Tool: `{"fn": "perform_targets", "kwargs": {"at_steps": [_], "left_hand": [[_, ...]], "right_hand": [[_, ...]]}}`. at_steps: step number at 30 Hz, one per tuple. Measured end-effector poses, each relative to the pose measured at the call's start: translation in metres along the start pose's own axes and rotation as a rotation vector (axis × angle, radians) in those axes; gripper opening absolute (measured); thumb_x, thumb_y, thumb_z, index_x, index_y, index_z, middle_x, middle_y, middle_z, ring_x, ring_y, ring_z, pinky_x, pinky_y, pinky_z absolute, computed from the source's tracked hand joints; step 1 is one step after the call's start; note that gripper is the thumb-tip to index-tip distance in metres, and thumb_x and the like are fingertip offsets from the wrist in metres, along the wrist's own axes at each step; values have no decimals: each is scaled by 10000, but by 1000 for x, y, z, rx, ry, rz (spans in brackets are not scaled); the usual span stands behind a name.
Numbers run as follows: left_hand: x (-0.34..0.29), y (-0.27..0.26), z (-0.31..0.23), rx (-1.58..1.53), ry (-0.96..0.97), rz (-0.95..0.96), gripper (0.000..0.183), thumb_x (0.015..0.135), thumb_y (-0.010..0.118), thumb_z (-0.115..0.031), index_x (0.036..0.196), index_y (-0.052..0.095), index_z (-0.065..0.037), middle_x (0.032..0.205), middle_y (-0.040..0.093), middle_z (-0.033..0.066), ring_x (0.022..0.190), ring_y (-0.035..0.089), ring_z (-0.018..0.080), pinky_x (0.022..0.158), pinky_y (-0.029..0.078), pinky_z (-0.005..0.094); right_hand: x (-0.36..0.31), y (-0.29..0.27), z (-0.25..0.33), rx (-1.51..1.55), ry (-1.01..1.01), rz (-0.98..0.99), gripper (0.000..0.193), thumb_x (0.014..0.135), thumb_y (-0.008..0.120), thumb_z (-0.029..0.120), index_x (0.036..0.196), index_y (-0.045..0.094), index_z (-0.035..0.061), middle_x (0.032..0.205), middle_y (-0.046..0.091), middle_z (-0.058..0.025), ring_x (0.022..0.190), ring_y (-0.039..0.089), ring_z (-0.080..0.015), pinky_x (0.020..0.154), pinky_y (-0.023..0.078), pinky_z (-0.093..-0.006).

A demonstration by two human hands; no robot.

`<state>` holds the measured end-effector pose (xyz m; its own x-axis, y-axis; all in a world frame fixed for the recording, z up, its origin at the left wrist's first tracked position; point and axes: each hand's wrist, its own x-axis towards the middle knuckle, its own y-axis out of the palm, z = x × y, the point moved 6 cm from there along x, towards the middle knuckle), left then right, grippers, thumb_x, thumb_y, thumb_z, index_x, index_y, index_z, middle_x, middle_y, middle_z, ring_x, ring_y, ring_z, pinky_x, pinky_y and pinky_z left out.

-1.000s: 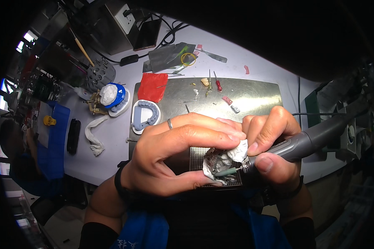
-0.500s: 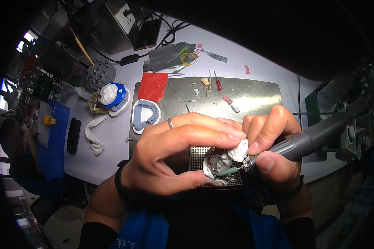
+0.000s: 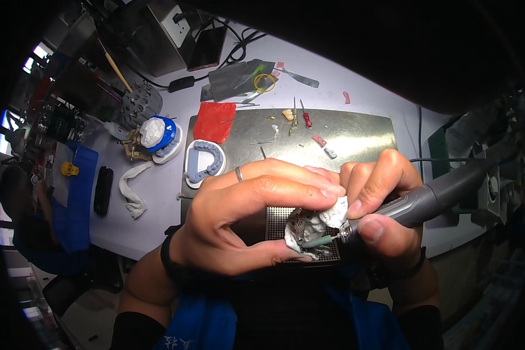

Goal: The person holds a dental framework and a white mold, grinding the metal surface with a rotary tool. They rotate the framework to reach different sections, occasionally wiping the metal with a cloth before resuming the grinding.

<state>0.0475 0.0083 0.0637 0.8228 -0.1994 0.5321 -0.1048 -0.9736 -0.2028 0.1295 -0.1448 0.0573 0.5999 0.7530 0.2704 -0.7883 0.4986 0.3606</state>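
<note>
My left hand [image 3: 239, 201], with a ring on one finger, pinches a crumpled white piece [image 3: 335, 214] between thumb and fingers. Its hollow shows a metallic, rough inside; whether it is tissue or plaster around metal I cannot make out. A grey rotary handpiece [image 3: 440, 197] lies gripped in my right hand [image 3: 385, 201], coming in from the right. The handpiece's green cylindrical bit [image 3: 319, 241] reaches into the hollow of the white piece, low beside my left thumb. Beneath both hands is a perforated metal grate [image 3: 276, 217]. My fingertips meet above the white piece.
A grey dental model [image 3: 206, 162] stands by a metal plate [image 3: 361, 131] holding small drivers [image 3: 307, 118] and bits. Further left are a blue-banded model [image 3: 166, 137], a white strip [image 3: 135, 186] and a black case [image 3: 103, 191]. A cable [image 3: 420, 131] runs at right.
Hardly anything differs. The green bit and the handpiece have shifted very slightly within the hollow; both hands keep their grip.
</note>
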Motion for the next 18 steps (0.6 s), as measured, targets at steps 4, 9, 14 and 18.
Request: {"fn": "perform_targets", "kwargs": {"at_steps": [4, 9, 14, 18], "left_hand": [[1, 0, 0, 3, 8, 9, 485, 747, 803, -13, 1211, 684, 61, 1214, 710, 223, 1214, 659, 363, 1070, 503, 446], [0, 0, 2, 7, 24, 9, 463, 763, 826, -52, 1188, 682, 65, 1179, 699, 237, 1171, 675, 377, 1068, 502, 488], [0, 0, 2, 26, 43, 7, 450, 775, 853, -90, 1162, 683, 66, 1141, 693, 248, 1124, 694, 382, 1065, 502, 531], [-1, 0, 2, 28, 38, 1, 449, 770, 855, -86, 1158, 686, 65, 1140, 697, 249, 1126, 695, 375, 1068, 503, 532]], "right_hand": [[0, -1, -1, -1, -11, 1, 221, 807, 753, 48, 851, 538, 75, 723, 600, -25, 673, 529, -81, 1110, 445, -498], [1, -1, -2, -3, -29, 15, 221, 803, 751, 43, 844, 536, 75, 717, 586, -22, 666, 520, -82, 1115, 440, -503], [0, 0, -1, -20, -29, 3, 221, 804, 750, 46, 842, 534, 75, 718, 587, -23, 663, 515, -81, 1111, 444, -505], [0, -2, -4, 15, 2, -15, 220, 804, 750, 48, 842, 535, 75, 720, 592, -26, 666, 521, -80, 1114, 442, -513]]}}
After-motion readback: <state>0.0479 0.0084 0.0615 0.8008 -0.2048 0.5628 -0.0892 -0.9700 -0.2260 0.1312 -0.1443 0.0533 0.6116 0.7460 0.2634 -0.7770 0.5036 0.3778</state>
